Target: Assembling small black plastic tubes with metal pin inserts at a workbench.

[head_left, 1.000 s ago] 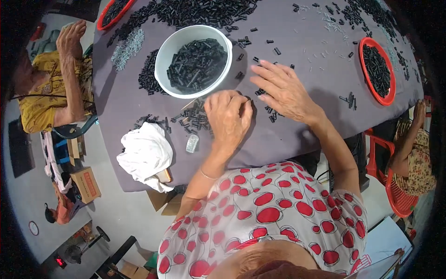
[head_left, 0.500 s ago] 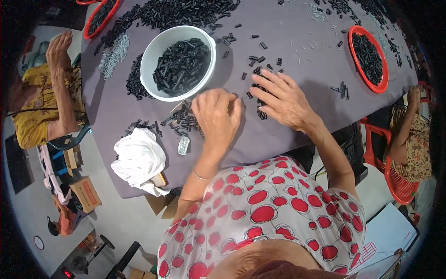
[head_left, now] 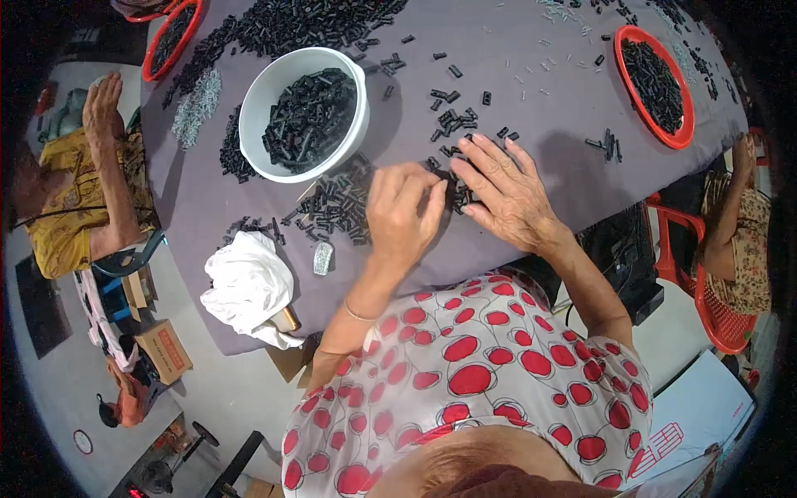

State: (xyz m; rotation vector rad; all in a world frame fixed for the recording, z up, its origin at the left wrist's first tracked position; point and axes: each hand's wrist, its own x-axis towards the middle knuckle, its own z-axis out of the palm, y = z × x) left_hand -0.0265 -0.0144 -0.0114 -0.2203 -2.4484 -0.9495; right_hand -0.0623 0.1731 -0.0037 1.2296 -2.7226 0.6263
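Note:
My left hand [head_left: 403, 207] is bent, its thumb and fingertips drawn together beside a small heap of short black plastic pieces [head_left: 459, 197]. Whether a piece sits between those fingertips is too small to make out. Over the right side of this heap lies my right hand [head_left: 508, 197], fingers stretched out and slightly apart, hiding part of it. Left of my left wrist spreads a larger pile of black pieces [head_left: 339, 207]. Just beyond stands a white plastic bowl [head_left: 362, 124] filled with similar black pieces.
A bunched white cloth [head_left: 247, 278] and a small silvery block [head_left: 323, 258] lie at the near left. Red baskets of black parts [head_left: 656, 87] stand at the right and far left. Small grey screws [head_left: 198, 108] are heaped on the table. People sit at both sides.
My left hand has moved right, its fingertips now at the heap near my right hand. My right hand stays over the heap, slightly shifted. The whole view has shifted a little.

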